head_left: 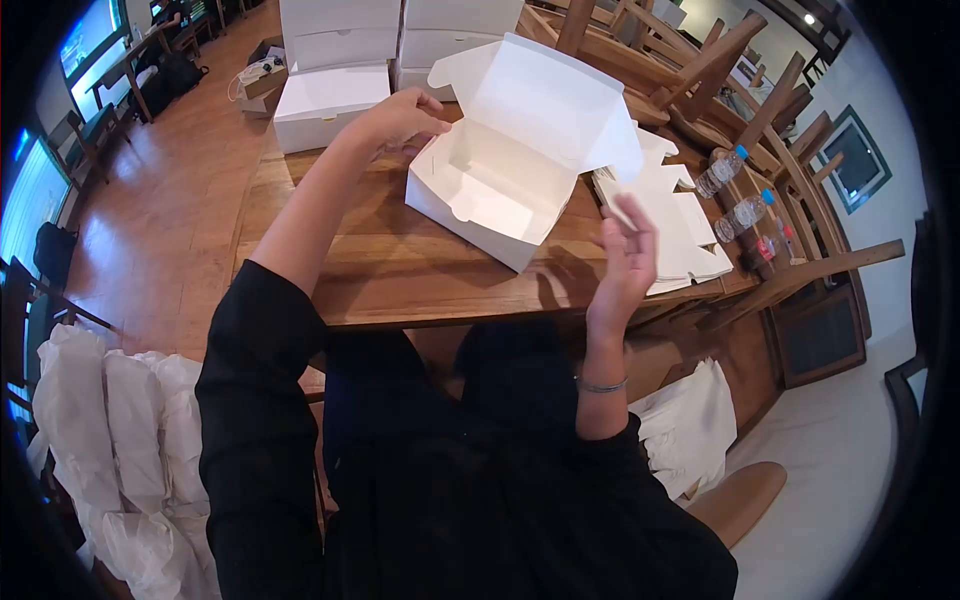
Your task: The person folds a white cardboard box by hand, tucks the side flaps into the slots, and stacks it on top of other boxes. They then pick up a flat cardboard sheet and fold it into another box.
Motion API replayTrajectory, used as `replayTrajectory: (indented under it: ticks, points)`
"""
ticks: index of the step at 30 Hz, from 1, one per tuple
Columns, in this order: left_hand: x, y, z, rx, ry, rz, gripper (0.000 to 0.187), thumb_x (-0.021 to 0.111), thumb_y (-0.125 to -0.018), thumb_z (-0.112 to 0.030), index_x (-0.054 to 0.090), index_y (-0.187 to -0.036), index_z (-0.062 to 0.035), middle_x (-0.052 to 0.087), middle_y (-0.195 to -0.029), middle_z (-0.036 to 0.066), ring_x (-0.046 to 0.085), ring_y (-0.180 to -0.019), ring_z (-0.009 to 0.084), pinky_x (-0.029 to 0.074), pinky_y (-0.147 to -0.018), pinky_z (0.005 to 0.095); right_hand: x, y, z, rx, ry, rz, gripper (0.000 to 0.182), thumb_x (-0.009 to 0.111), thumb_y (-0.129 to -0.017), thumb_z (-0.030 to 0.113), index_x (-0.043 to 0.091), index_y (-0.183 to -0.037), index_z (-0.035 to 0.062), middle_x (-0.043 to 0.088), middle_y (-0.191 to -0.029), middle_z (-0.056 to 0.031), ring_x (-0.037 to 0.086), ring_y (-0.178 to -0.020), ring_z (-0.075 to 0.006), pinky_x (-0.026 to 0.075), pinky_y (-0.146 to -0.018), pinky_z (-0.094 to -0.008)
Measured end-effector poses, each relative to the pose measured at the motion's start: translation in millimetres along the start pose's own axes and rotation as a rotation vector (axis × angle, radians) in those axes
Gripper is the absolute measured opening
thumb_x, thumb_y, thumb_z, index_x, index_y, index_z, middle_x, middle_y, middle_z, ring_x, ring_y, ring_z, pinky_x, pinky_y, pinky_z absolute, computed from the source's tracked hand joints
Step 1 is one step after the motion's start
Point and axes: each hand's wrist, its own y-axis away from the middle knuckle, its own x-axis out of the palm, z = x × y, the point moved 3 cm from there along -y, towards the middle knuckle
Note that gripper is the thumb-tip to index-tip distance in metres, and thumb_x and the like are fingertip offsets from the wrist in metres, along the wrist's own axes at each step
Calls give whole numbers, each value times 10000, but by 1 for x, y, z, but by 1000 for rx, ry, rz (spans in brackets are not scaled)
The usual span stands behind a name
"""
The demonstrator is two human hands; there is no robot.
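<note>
A white cardboard box (490, 195) sits on the wooden table (400, 275) with its lid raised and leaning back, side flaps spread. The inside shows no contents. My left hand (400, 122) is at the box's back left corner, fingers bent near the lid's side flap; whether they pinch it is hard to tell. To the right of the box, my right hand (628, 255) is raised with its fingers apart, slightly blurred, holding nothing. Beside it lies a stack of flat white cardboard sheets (680, 225).
Closed white boxes (335, 100) are stacked at the back left. Plastic bottles (742, 215) stand right of the sheets, near upturned wooden chairs (690, 75). White bags (130, 430) lie lower left; more white material (690, 420) is at lower right.
</note>
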Motion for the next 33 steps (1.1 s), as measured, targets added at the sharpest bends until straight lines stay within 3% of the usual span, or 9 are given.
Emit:
replayTrajectory:
  ticks: [2,9,11,17,20,23,26,29,33]
  points:
    - [0,-1,-1,11,-23,-29,866,842,-871,-274,387,-1576,-57,611,-1207,101,620,-1062,192,534,-843,363,0,-11,16,-73,-18,-227,594,714,-1003,216,483,-1505,1,598,-1407,-171,615,-1239,-227,573,-923,-342]
    - [8,18,-15,113,-53,-106,948,848,-862,-261,304,-1603,-28,621,-1226,132,645,-1061,224,558,-842,377,5,-85,25,30,191,-8,527,747,-984,297,626,-1396,-9,670,-1302,-153,676,-1014,-179,581,-801,-284]
    - [9,18,-13,171,-58,-124,954,849,-862,-259,292,-1606,-44,626,-1224,141,651,-1076,241,566,-838,384,6,-89,20,-2,196,-17,397,746,-985,252,718,-1278,-14,725,-1161,-108,668,-902,-135,567,-769,-271]
    - [10,10,-9,272,-91,-221,711,833,-883,-299,493,-1444,-24,654,-1199,150,660,-1084,253,566,-841,389,5,-71,28,-232,374,-71,251,758,-958,129,776,-1175,3,705,-984,-46,639,-824,-111,521,-714,-258]
    - [11,14,-17,463,-294,-425,427,772,-925,-308,662,-1217,-16,715,-1027,151,714,-977,294,574,-859,413,2,-61,30,-251,383,-65,219,769,-935,70,789,-1143,5,682,-926,-39,633,-795,-115,515,-712,-261]
    - [14,26,-29,369,-461,-508,343,710,-960,-361,733,-1026,-25,741,-949,182,708,-909,360,559,-841,439,3,-53,36,-260,405,-25,202,773,-921,40,793,-1118,0,677,-903,-47,634,-773,-122,523,-722,-265]
    - [22,36,-37,359,-525,-538,339,726,-970,-344,751,-995,-7,713,-824,169,669,-769,335,515,-743,416,3,-49,37,-276,464,20,179,774,-916,35,792,-1090,-3,685,-883,-61,656,-767,-131,537,-727,-272]
    - [23,32,-32,385,-567,-508,336,681,-976,-361,765,-997,-37,748,-939,201,704,-904,412,550,-819,495,2,-49,31,-234,509,51,173,778,-908,38,787,-1077,1,710,-879,-74,697,-772,-146,556,-730,-282]
    - [24,25,-27,412,-603,-490,282,690,-972,-278,753,-1052,-15,748,-987,226,706,-953,425,551,-845,508,12,-54,27,-79,510,67,221,801,-891,90,778,-1099,16,762,-912,-100,734,-754,-169,573,-734,-294]
